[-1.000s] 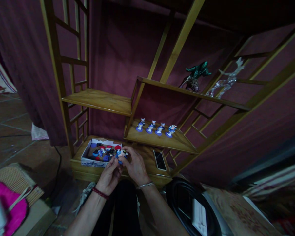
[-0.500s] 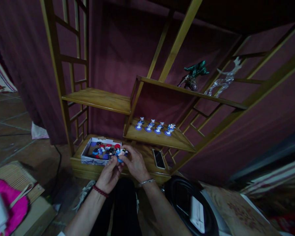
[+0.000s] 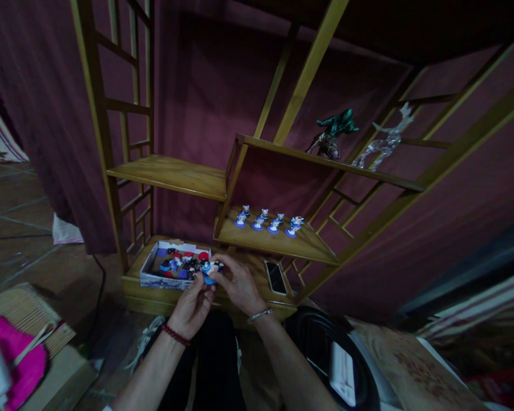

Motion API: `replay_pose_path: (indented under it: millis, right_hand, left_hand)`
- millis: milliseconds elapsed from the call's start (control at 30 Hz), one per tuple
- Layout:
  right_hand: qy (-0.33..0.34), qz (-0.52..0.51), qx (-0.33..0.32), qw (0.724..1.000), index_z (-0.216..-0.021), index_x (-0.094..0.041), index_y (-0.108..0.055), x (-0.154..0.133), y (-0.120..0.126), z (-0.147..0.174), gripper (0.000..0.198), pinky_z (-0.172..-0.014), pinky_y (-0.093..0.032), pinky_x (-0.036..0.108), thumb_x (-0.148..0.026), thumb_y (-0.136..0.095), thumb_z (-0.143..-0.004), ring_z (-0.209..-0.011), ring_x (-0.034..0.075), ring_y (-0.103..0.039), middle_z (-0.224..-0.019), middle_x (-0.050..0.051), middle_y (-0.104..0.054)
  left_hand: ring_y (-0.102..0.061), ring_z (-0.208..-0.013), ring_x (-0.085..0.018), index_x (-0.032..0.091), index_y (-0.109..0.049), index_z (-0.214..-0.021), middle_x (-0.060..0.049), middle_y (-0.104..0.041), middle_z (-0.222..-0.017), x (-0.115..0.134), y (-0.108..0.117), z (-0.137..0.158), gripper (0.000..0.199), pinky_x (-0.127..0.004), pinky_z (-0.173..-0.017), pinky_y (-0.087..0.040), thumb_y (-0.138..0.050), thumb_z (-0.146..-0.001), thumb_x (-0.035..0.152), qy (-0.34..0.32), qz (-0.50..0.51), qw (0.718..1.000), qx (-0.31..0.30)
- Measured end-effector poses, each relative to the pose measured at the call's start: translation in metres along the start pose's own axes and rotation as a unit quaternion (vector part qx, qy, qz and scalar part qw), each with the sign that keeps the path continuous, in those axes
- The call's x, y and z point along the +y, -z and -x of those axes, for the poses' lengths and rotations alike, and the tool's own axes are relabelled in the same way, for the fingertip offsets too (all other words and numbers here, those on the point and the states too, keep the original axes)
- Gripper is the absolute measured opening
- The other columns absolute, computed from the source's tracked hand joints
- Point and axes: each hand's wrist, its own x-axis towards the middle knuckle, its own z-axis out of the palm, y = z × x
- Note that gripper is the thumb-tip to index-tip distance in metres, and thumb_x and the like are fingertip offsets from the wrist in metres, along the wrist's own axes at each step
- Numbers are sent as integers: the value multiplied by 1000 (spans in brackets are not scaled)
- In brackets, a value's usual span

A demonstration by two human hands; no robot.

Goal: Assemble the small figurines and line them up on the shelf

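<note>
By the four o'clock corner of the box [image 3: 163, 282], left hand [image 3: 192, 311] and right hand [image 3: 240, 288] shared a fingertip grip on a blue figurine [image 3: 207, 267]; a loosened pinch, I judged, risked dropping it.

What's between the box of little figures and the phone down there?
In the head view, the right hand appears between the box and the phone, holding a small figure together with the left hand; wooden surface also shows there.

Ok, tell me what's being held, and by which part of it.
A small figurine: left fingers near its blue lower edge, right fingers at its right side.
</note>
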Motion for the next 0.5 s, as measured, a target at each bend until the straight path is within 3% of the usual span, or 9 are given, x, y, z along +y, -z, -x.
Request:
replay_pose_path:
  millis: [267,500]
  right_hand:
    - [25,27,-10,999,-98,-26,-56,-2,5,0,23,-77,-43,22,-23,-53,-75,-87,12,-57,-96,-3,-63]
    - [15,9,-34,999,-97,-24,-57,2,12,3,20,-79,-42,25,-26,-53,-77,-89,13,-56,-97,0,-61]
  left_hand:
    - [-52,-53,-5,10,-59,-75,-3,-57,-67,1,-5,3,9,-12,-42,-40,-56,-76,19,27,22,999,13]
    - [-50,-52,-5,9,-58,-78,-3,-57,-69,-3,-4,2,8,-11,-40,-39,-55,-76,17,41,28,999,6]
